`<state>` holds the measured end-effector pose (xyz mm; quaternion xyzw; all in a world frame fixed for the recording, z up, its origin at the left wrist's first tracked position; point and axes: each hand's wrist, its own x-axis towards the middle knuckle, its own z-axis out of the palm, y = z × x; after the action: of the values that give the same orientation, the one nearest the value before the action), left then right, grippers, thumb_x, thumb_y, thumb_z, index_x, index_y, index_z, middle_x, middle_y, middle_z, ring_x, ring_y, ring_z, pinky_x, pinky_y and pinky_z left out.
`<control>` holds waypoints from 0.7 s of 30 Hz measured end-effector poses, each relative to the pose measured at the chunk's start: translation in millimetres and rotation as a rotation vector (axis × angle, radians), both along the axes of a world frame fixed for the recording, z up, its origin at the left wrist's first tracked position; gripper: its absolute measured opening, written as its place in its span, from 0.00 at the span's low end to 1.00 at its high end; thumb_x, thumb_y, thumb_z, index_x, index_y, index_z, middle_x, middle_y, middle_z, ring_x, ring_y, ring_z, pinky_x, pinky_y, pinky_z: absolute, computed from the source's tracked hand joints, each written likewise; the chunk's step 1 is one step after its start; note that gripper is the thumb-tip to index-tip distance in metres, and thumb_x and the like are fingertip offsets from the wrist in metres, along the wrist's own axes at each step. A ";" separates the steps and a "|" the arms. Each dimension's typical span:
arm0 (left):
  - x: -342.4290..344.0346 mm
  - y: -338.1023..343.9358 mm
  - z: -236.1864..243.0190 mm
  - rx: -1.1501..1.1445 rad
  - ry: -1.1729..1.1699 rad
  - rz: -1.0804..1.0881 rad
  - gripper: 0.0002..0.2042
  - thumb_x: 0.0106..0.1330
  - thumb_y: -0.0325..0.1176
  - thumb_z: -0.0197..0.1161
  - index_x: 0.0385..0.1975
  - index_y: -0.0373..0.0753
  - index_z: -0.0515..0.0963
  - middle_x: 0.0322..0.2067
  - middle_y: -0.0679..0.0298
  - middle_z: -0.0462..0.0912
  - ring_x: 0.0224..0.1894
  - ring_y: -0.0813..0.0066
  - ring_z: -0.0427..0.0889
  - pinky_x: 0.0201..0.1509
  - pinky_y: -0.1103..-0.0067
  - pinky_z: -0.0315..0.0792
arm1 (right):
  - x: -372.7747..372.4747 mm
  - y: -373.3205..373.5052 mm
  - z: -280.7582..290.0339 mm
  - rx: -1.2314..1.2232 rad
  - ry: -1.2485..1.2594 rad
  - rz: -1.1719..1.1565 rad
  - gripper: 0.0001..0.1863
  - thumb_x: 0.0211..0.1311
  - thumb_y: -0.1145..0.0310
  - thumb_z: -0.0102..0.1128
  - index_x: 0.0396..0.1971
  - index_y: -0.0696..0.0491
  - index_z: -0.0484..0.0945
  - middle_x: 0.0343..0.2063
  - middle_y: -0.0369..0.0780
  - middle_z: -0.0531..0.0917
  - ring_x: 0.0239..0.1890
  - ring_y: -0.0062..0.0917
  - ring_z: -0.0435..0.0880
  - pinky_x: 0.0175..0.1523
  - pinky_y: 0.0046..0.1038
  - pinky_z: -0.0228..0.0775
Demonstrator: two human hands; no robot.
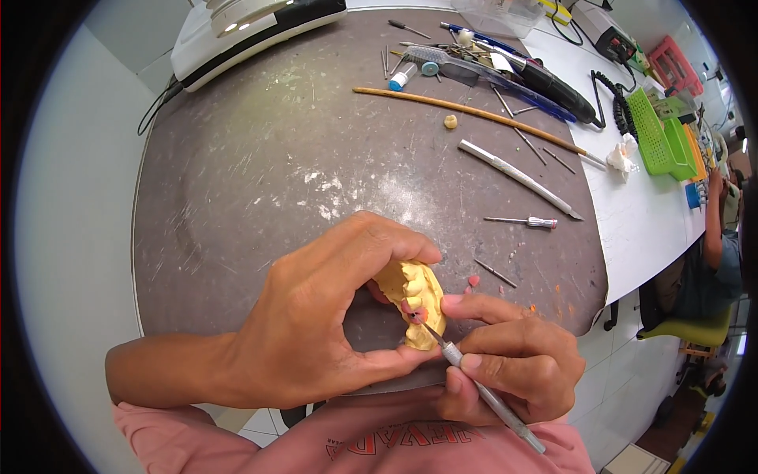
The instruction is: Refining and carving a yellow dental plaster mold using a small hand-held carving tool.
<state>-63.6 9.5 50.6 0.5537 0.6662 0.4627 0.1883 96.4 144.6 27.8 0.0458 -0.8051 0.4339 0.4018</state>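
Note:
My left hand [312,312] grips a yellow dental cast [430,294] between fingertips and thumb, with a row of moulded teeth facing up. A pink patch [417,316] with a small dark spot sits low on that row. My right hand [521,363] is closed on a silver knurled-handled tool [497,407], whose thin point reaches the pink patch. My right forefinger rests against the side of the cast. Just beyond it, small pink bits [473,281] and a slim metal bur [495,272] lie on the grey mat [253,182].
A craft knife [517,178], small screwdriver [542,222], wooden-handled rod [466,107] and tooth-coloured piece [450,122] lie ahead. Further back are piled tools, a black handpiece [557,91] and white device [260,43]. Green baskets [659,138] stand right; a co-worker [707,272] sits beyond.

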 end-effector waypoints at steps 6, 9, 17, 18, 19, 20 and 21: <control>-1.0 0.1 -0.2 0.006 0.021 -0.011 0.28 0.44 0.25 0.81 0.49 0.32 0.78 0.45 0.55 0.80 0.42 0.73 0.84 0.44 0.81 0.79 | -0.9 -0.7 0.0 0.012 0.009 -0.018 0.10 0.50 0.78 0.75 0.28 0.61 0.79 0.23 0.43 0.83 0.33 0.44 0.90 0.36 0.32 0.87; -1.7 -0.8 -0.7 -0.002 0.007 -0.014 0.29 0.44 0.25 0.81 0.49 0.32 0.78 0.45 0.54 0.80 0.43 0.73 0.84 0.44 0.81 0.78 | -1.8 -0.6 -0.5 0.015 0.014 -0.018 0.10 0.50 0.78 0.75 0.28 0.61 0.79 0.23 0.43 0.83 0.33 0.43 0.90 0.35 0.32 0.87; -2.0 -0.4 -1.8 0.000 0.007 -0.034 0.30 0.44 0.25 0.81 0.50 0.31 0.78 0.46 0.53 0.79 0.44 0.72 0.83 0.44 0.81 0.77 | 2.7 2.7 2.1 0.071 -0.046 0.012 0.15 0.51 0.74 0.76 0.30 0.58 0.75 0.21 0.43 0.82 0.35 0.46 0.90 0.38 0.37 0.86; -2.4 0.0 -2.0 0.009 0.022 -0.040 0.30 0.44 0.26 0.81 0.51 0.31 0.78 0.46 0.53 0.79 0.44 0.72 0.82 0.43 0.81 0.77 | 3.8 1.4 4.6 0.077 -0.071 -0.002 0.15 0.51 0.74 0.76 0.30 0.58 0.75 0.21 0.43 0.81 0.35 0.46 0.90 0.38 0.37 0.86; -2.5 0.0 -2.4 0.007 0.022 -0.040 0.30 0.44 0.26 0.81 0.51 0.31 0.78 0.46 0.53 0.79 0.44 0.72 0.82 0.43 0.81 0.77 | 4.4 0.9 5.6 0.082 -0.096 -0.013 0.15 0.51 0.74 0.76 0.30 0.58 0.75 0.21 0.43 0.81 0.35 0.46 0.90 0.38 0.37 0.87; -2.3 -0.2 -2.8 0.009 0.018 -0.040 0.31 0.43 0.26 0.81 0.51 0.31 0.77 0.46 0.53 0.79 0.44 0.72 0.82 0.43 0.81 0.77 | 3.9 2.3 5.2 0.080 -0.096 -0.013 0.15 0.51 0.74 0.76 0.30 0.58 0.75 0.21 0.43 0.81 0.35 0.46 0.90 0.38 0.37 0.87; -2.2 -0.3 -3.1 0.010 0.014 -0.039 0.31 0.43 0.26 0.82 0.51 0.31 0.77 0.46 0.53 0.79 0.44 0.71 0.82 0.43 0.81 0.77 | 3.1 4.7 4.6 0.069 -0.082 0.020 0.15 0.51 0.74 0.76 0.30 0.59 0.75 0.22 0.43 0.81 0.35 0.46 0.90 0.38 0.37 0.87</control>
<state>-65.7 9.3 47.5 0.5708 0.6543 0.4583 0.1900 99.4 149.3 32.4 0.0500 -0.8348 0.4116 0.3622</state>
